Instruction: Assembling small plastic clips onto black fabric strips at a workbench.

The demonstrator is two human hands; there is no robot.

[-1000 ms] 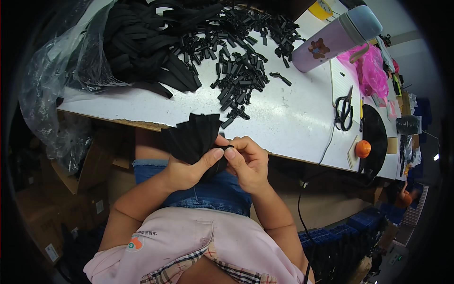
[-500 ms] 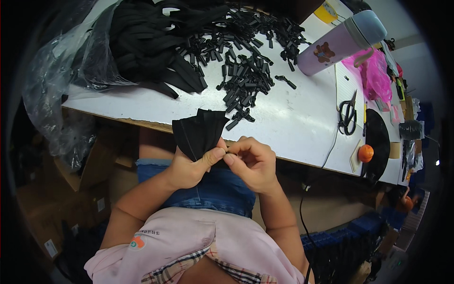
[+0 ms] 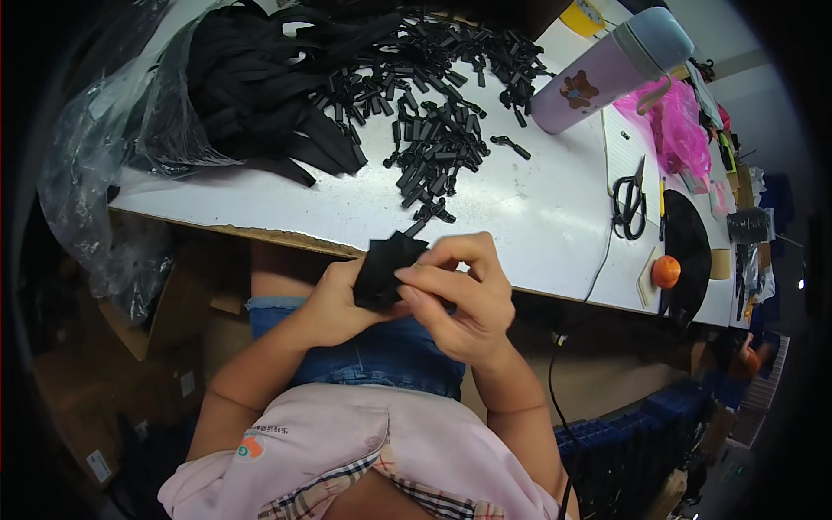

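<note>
Both hands hold a bundle of black straps (image 3: 387, 267) just below the table edge (image 3: 260, 232).

The left hand (image 3: 334, 303) cups it from beneath; the right hand (image 3: 459, 299) pinches its near side, perhaps one strap end.

Both hands meet just below the near edge of the white table (image 3: 537, 217), over the person's lap. The left hand (image 3: 334, 303) cups a bunch of black straps (image 3: 386, 269) from beneath, and the right hand (image 3: 459, 299) closes over the bunch from the other side, its fingers (image 3: 433, 260) pinching the upper end. On the table beyond the hands lies a scatter of small black plastic clips (image 3: 433, 143). Left of the clips a heap of loose black straps (image 3: 260, 78) spills from a clear plastic bag (image 3: 95, 165). Right of the clips stand a lilac bottle (image 3: 607, 69), black scissors (image 3: 631, 199) and a small orange ball (image 3: 666, 271).
</note>
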